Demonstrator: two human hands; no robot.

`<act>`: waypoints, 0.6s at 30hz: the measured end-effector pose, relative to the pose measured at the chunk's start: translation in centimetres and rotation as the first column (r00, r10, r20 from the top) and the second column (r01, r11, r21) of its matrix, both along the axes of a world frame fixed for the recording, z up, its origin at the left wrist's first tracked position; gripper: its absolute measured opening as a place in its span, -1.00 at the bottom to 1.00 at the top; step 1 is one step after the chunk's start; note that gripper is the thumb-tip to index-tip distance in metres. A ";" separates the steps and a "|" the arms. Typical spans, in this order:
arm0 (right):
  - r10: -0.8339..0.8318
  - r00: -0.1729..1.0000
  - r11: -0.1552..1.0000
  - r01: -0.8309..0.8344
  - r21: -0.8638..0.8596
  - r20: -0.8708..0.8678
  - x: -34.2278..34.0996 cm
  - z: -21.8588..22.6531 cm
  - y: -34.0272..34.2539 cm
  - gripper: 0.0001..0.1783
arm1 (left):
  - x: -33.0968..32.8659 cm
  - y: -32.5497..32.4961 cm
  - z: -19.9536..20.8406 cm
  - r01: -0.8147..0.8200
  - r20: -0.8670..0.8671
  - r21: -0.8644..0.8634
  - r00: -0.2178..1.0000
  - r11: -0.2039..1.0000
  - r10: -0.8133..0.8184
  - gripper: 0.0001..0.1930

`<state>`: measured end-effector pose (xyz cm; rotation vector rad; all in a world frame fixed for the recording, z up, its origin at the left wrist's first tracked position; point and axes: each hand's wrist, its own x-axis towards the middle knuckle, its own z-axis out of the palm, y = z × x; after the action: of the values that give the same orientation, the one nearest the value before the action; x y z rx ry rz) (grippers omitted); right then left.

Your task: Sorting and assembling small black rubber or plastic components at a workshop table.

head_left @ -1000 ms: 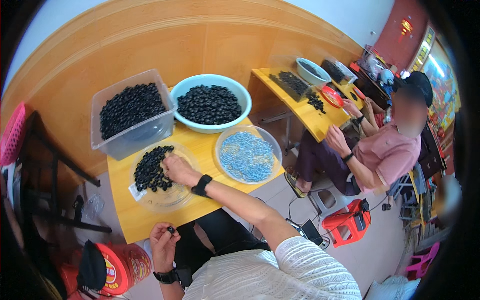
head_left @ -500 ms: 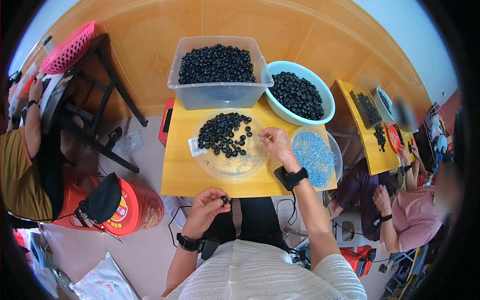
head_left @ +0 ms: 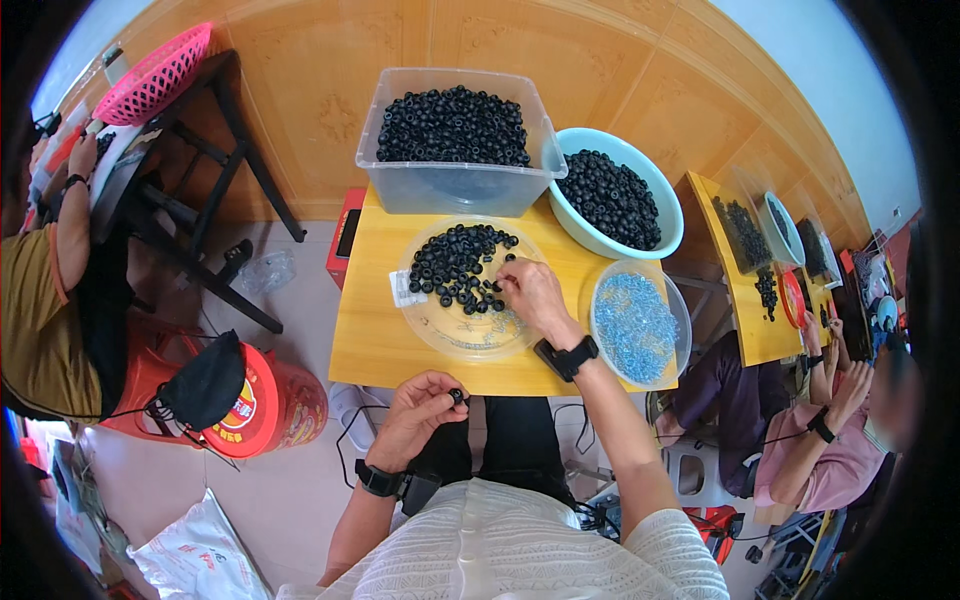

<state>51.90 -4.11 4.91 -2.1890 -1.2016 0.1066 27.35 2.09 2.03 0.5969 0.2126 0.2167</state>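
Observation:
My left hand (head_left: 415, 420) is by the table's near edge, above my lap. Its thumb and fingers pinch one round black piece with a hole (head_left: 457, 395). Over the right side of a shallow clear round tray (head_left: 425, 325), my right hand (head_left: 537, 298) has its fingertips pressed together, touching the edge of a black bead-like pile (head_left: 462, 262). Whatever is between those fingertips is too small to make out. Tiny pale blue bits lie along the tray's near part. A white label sticks to the tray's left rim.
A clear square bin (head_left: 455, 188) and a light blue basin (head_left: 668, 235), both filled with black pieces, stand behind the tray. At right sits a round tub (head_left: 684, 345) of small blue pieces. Other people work at tables on both sides. A red bucket (head_left: 300, 400) stands at left.
My right hand has moved left and down from the tray's right rim to the black pile. My left hand keeps its pinch on the black piece. The whole view has shifted slightly.

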 end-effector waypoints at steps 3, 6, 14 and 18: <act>0.046 0.995 0.999 -0.046 0.001 0.091 0.1 -0.4 1.6 -0.89 | -0.1 0.0 0.2 -0.011 -0.009 0.007 1.000 1.000 0.011 -0.82; 0.172 0.964 0.983 -0.156 -0.093 0.201 0.6 -1.1 2.5 -0.86 | -0.3 0.1 0.1 -0.023 -0.007 0.017 1.000 1.000 0.023 -0.82; 0.156 0.963 0.988 -0.155 -0.019 0.221 0.3 -1.0 2.0 -0.85 | -0.8 0.4 0.5 -0.058 -0.015 0.023 0.998 0.998 0.059 -0.82; 0.095 0.834 0.995 -0.066 0.072 -0.544 -2.2 1.7 -0.8 -0.87 | -0.5 0.9 0.5 -0.066 0.042 0.003 0.997 0.998 0.066 -0.82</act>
<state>49.65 -4.86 6.60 -1.8702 -0.9452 0.6865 26.88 3.04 2.50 0.5897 0.1913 0.2932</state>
